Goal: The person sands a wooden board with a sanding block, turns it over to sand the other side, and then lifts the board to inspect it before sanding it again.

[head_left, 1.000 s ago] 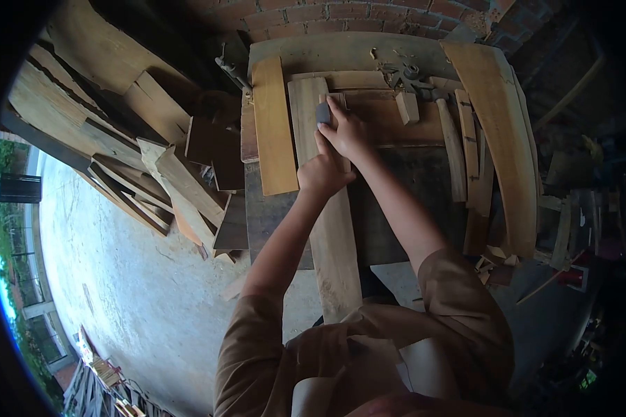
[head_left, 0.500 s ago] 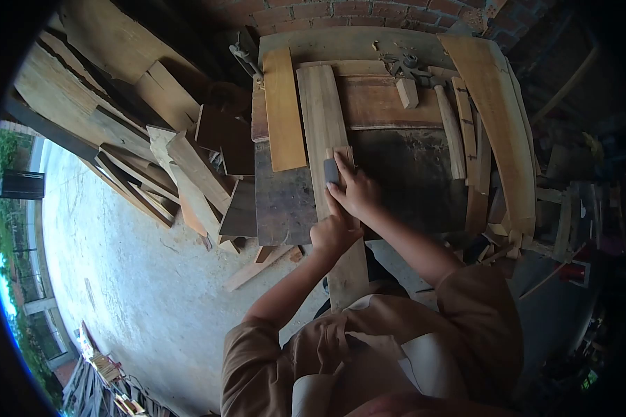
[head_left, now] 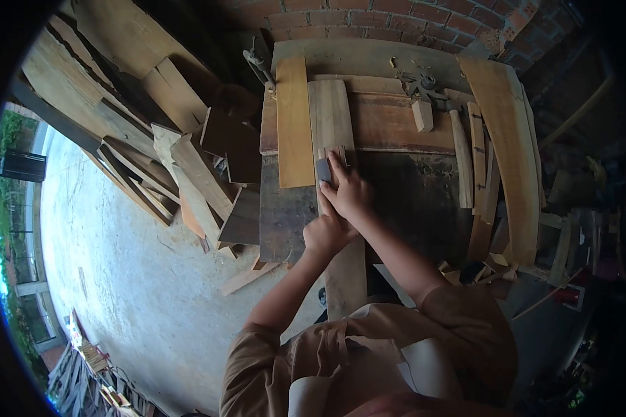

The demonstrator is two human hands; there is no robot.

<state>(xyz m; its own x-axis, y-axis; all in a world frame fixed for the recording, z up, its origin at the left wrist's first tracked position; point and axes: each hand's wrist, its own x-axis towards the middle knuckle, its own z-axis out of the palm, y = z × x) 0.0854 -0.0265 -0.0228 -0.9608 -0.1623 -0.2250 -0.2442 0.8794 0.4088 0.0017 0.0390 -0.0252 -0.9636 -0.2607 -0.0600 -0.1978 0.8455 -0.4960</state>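
Note:
A long pale board point(head_left: 332, 115) lies lengthwise on the dark bench point(head_left: 410, 194), its near end reaching my body. Pressed on its upper face is a small sanding block point(head_left: 325, 169), grey on its left part and brown wood at the far edge. My right hand point(head_left: 349, 194) is closed over it, index finger stretched along the top and thumb against the grey side. Just behind, my left hand point(head_left: 325, 235) is mostly curled, its index finger pointing forward to the block's near end. What the left hand's curled fingers grip is hidden.
Left of the board lies a yellowish plank point(head_left: 294, 121). A hammer point(head_left: 459, 156), a metal clamp-like tool point(head_left: 424, 85), narrow strips and a wide curved board point(head_left: 506, 160) are on the right. Leaning planks point(head_left: 111, 62) and offcuts crowd the left side; a brick wall point(head_left: 368, 21) stands behind.
Both hands and the sanding block have slid a little farther along the board, away from me. The camera view has also shifted slightly.

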